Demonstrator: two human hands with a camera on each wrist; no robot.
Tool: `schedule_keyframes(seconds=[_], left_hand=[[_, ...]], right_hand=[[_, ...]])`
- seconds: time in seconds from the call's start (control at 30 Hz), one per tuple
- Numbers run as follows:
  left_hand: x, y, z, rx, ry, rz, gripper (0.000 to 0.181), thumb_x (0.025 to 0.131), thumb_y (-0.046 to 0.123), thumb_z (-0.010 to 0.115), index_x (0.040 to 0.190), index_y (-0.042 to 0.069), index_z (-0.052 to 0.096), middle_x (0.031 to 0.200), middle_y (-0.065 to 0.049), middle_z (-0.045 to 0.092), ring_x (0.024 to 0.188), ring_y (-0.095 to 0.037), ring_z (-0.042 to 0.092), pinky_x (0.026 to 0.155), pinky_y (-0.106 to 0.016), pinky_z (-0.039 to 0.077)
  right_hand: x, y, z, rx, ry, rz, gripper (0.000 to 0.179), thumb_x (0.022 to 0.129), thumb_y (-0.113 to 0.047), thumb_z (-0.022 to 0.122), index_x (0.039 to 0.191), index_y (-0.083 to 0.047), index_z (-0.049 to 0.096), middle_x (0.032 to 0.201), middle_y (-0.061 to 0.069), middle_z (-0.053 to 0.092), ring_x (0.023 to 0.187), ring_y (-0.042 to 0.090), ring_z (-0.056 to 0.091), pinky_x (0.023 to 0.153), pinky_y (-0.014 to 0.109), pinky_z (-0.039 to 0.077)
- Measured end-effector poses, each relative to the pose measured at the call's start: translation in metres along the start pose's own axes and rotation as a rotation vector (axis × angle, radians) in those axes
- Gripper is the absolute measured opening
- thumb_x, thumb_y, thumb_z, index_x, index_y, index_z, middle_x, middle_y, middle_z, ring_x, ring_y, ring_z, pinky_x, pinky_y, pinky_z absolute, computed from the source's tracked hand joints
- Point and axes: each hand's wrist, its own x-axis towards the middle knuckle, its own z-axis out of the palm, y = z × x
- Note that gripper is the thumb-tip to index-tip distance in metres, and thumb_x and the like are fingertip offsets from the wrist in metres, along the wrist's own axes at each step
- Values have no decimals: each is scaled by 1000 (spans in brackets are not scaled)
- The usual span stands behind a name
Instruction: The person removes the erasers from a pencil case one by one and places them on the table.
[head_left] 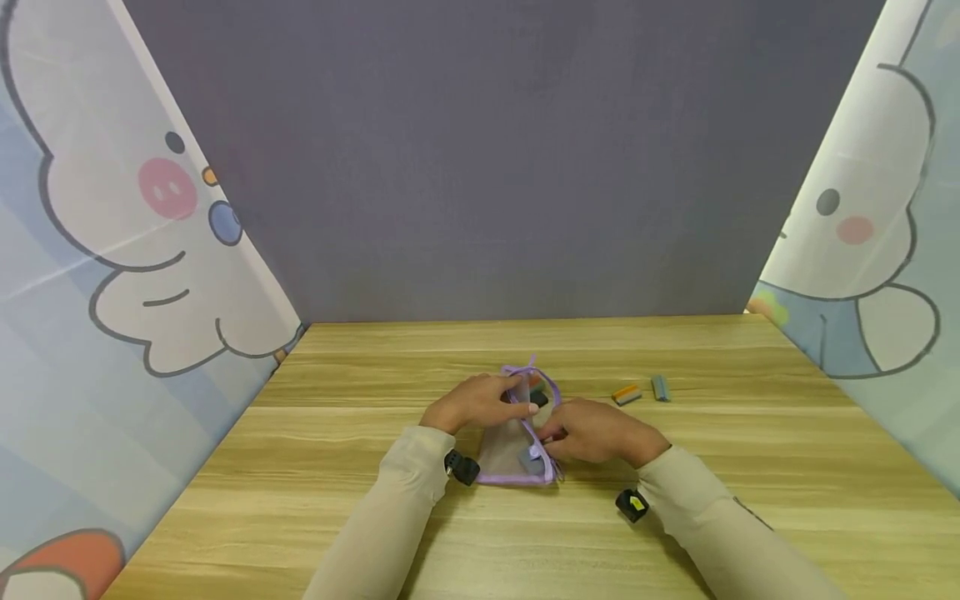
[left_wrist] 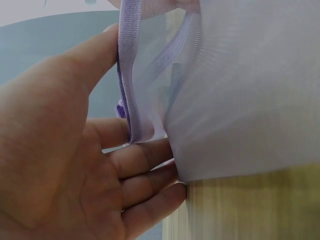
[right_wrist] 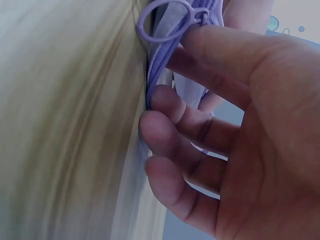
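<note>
Wood-grained tabletop point(head_left: 360, 433) holds the mesh pouch point(head_left: 501, 448); the left hand point(head_left: 480, 402) and right hand point(head_left: 596, 431) both pinch its purple-edged mouth. Uneven pulling could tip it — spilling the items point(head_left: 538, 398) inside — or snag mesh in the zipper point(right_wrist: 163, 62).

Behind the light-brown, wood-grained table point(head_left: 300, 500) stands a flat dark-grey panel point(head_left: 510, 167). Along the table's left side hangs a creased pale-blue sheet point(head_left: 60, 350) with a pink-snouted white cartoon figure point(head_left: 90, 150); along its right, another pale-blue printed sheet point(head_left: 922, 425). Right of the table's middle lie a small orange-and-grey block point(head_left: 627, 395) and a slim blue-grey block point(head_left: 661, 388), near but apart.
</note>
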Motion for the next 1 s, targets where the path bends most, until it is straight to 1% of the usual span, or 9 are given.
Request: schedule_keyframes(seconds=[0.07, 0.13, 0.2, 0.33, 0.57, 0.67, 0.8, 0.9, 1.0], left_hand=[[-1, -2, 0, -5, 1, 2, 63, 94, 65, 55, 148, 34, 50, 136, 4, 61, 121, -18, 58, 97, -40, 47], [-2, -4, 0, -5, 2, 1, 64, 94, 65, 55, 150, 34, 49, 141, 4, 57, 125, -20, 56, 100, -41, 46], [-3, -6, 1, 7, 4, -4, 65, 94, 66, 54, 150, 33, 48, 142, 3, 57, 126, -21, 55, 101, -42, 46], [-4, -7, 2, 21, 11, -19, 66, 93, 67, 54, 149, 33, 49, 138, 0, 60, 123, -21, 57, 98, -41, 47], [-3, -3, 2, 23, 16, -38, 65, 92, 68, 55, 146, 31, 54, 120, -1, 66, 106, -18, 62, 87, -38, 50], [-2, -2, 2, 7, 12, -29, 64, 93, 66, 56, 147, 32, 53, 127, 0, 65, 111, -18, 61, 91, -39, 49], [-2, -1, 2, -12, 3, -11, 62, 94, 65, 55, 148, 34, 51, 141, 0, 58, 124, -21, 56, 99, -41, 46], [-2, 0, 2, -21, -2, -10, 61, 94, 65, 55, 148, 35, 51, 142, 0, 57, 126, -22, 55, 101, -42, 45], [-1, 1, 2, -23, -3, -11, 60, 94, 65, 56, 146, 36, 53, 140, 0, 59, 124, -22, 57, 99, -43, 46]], right_hand=[[2, -2, 0, -41, 3, -6, 18, 95, -19, 66, 81, -29, 69, 63, -17, 46, 57, -1, 41, 54, 21, 34], [4, -4, 1, -54, 4, -4, 18, 95, -19, 67, 81, -30, 68, 62, -17, 44, 56, 0, 40, 53, 21, 32], [5, -6, 1, -56, 5, -2, 16, 95, -20, 68, 83, -30, 70, 62, -17, 45, 56, 0, 40, 52, 21, 32], [6, -8, 1, -59, 10, 8, 14, 94, -20, 68, 86, -30, 73, 62, -18, 45, 57, 0, 40, 51, 22, 32], [4, -8, 0, -45, 12, 50, 14, 93, -19, 70, 88, -31, 76, 63, -19, 48, 59, 0, 42, 52, 23, 36], [3, -7, 1, -25, 13, 50, 15, 92, -19, 71, 87, -31, 76, 62, -18, 48, 58, 0, 42, 52, 23, 35], [3, -5, 2, 14, 15, 30, 17, 93, -19, 70, 79, -29, 71, 61, -17, 46, 56, -1, 41, 51, 21, 33], [2, -4, 2, 38, 12, 26, 21, 92, -18, 71, 74, -28, 66, 60, -16, 45, 55, -2, 40, 51, 20, 32], [1, -2, 2, 54, 9, 26, 22, 91, -16, 71, 73, -27, 64, 60, -16, 44, 55, -2, 40, 51, 20, 31]])
